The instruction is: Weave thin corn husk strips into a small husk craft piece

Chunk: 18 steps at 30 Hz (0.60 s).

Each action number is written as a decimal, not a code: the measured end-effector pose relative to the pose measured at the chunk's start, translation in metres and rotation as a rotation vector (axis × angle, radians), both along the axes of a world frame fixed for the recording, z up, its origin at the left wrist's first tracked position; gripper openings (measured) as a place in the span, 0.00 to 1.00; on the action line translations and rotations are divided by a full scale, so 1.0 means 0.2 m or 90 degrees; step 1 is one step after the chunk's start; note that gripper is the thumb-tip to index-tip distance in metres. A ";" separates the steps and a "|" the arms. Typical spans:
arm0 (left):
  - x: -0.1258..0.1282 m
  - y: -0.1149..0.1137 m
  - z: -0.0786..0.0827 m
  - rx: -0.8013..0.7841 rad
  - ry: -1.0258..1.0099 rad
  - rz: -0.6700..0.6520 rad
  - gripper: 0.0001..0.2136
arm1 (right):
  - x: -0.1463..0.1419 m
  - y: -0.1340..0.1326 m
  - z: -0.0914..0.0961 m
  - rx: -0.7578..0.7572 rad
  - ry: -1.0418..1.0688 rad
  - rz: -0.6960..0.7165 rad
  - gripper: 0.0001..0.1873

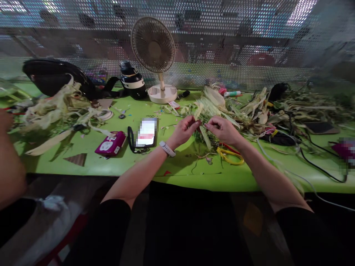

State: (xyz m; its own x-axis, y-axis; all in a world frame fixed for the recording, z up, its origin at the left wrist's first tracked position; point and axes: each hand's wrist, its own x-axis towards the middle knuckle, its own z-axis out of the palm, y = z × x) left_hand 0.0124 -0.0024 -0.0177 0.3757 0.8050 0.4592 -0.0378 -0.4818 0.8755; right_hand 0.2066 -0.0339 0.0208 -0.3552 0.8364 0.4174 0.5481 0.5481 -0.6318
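My left hand [183, 130], with a white watch band at the wrist, is closed in a pinch at the near side of a heap of pale green husks and leafy stems [203, 111]. Facing it a short gap away, my right hand [223, 130] also pinches, thumb against fingers. Whatever lies between the fingertips of each hand is too small to make out. A light green husk strip [205, 137] hangs below and between the hands. Close under my right wrist lie scissors with yellow handles [231, 158], partly hidden by the forearm.
Left of my hands lie a lit phone [146, 132] and a magenta device [111, 144]. A fan [162, 94] and black bottle [133, 83] stand behind. More dried husks [59, 103] and a black bag [57, 74] are left; cables [318, 162] run right. Another person's arm [9, 166] is far left.
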 end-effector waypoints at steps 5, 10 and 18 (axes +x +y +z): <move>-0.01 0.01 0.00 -0.019 -0.001 -0.059 0.12 | 0.02 -0.01 0.02 -0.096 0.013 -0.011 0.11; -0.03 0.01 0.01 0.016 0.099 -0.083 0.19 | 0.03 0.00 0.00 -0.169 -0.012 -0.002 0.12; -0.01 -0.02 0.02 0.038 0.079 -0.020 0.22 | 0.02 0.01 -0.03 -0.182 0.057 0.076 0.09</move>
State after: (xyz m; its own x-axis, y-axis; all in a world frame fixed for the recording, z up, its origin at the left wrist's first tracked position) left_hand 0.0098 -0.0072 -0.0142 0.4572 0.7641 0.4551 0.0526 -0.5340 0.8438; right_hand 0.2096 -0.0310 0.0153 -0.4303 0.8789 0.2059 0.4257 0.3987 -0.8123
